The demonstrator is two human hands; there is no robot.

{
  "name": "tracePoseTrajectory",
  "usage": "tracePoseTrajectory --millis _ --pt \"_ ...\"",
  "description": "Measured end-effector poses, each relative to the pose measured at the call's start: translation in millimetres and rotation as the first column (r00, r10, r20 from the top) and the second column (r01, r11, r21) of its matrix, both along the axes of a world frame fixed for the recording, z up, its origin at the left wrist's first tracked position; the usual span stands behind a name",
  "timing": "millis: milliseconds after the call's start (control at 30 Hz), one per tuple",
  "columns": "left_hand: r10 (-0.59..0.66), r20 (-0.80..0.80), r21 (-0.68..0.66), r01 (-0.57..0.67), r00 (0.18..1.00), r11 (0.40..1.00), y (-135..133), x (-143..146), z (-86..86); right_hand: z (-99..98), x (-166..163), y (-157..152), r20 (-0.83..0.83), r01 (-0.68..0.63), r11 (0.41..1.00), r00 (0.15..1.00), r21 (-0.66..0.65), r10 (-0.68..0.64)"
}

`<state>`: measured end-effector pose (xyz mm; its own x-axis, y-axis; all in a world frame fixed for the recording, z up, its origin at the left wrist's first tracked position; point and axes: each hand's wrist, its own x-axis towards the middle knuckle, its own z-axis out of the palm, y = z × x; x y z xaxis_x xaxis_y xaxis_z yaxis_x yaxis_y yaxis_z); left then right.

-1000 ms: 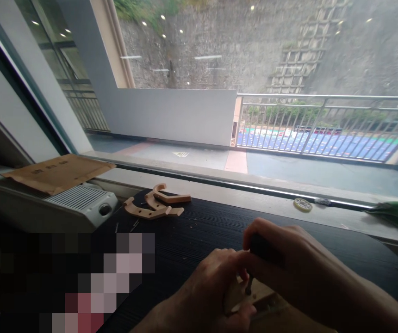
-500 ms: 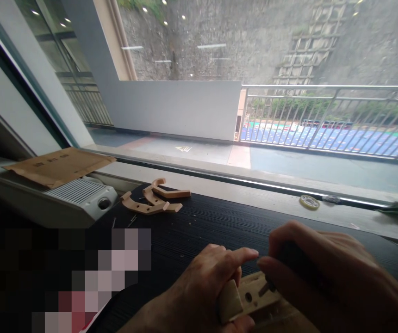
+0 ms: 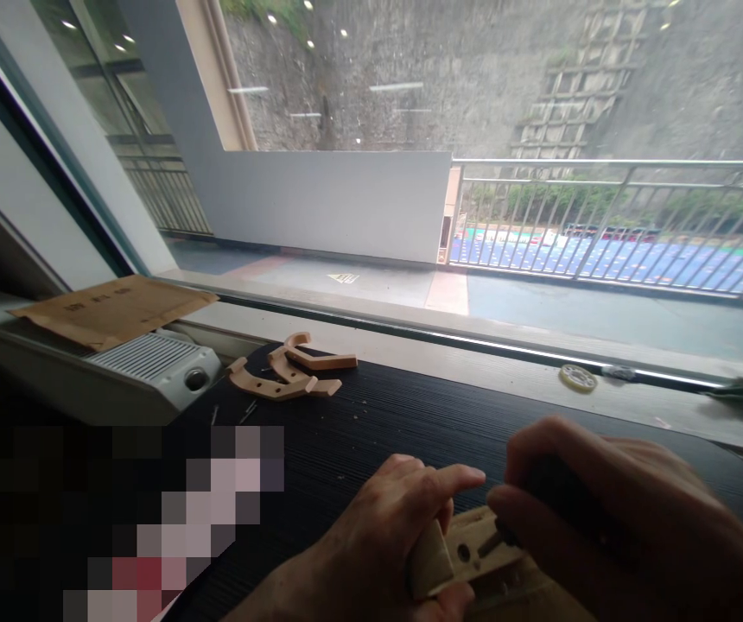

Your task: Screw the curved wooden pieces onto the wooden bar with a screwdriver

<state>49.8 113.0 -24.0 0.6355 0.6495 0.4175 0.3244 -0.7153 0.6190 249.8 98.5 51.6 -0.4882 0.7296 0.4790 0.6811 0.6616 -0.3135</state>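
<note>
One pale, blocky wood pc [image 3: 435,560] was gripped by L hand [image 3: 403,514]; at 3 o'clock, dark-handled, slim-shafted tool [image 3: 553,494] was clenched in R hand [image 3: 595,501].

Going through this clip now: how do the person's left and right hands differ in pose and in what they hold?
The left hand grips a pale wooden piece; the right hand holds a dark-handled tool.
The left hand's index finger extends nearly straight, while the right hand's index finger is curled.
Both hands are bare.
</note>
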Motion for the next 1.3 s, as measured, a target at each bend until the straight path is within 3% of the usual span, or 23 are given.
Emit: tracePoseTrajectory --millis 333,967,1300 --pt "-0.015 -0.003 0.001 0.015 1.0 1.0 0.4 1.2 -0.5 -3.2 -5.1 0.7 -0.007 -0.018 0.994 1.0 -0.111 0.017" --pt "-0.002 -0.005 0.016 0.002 1.0 1.0 0.6 2.2 2.5 -10.3 -2.2 3.8 0.069 0.054 0.99 0.997 -0.128 -0.045" --pt "-0.006 0.027 -0.021 0.006 1.0 1.0 -0.7 1.1 -1.1 -3.7 -9.1 -5.5 0.128 -0.014 0.987 0.991 -0.162 0.035"
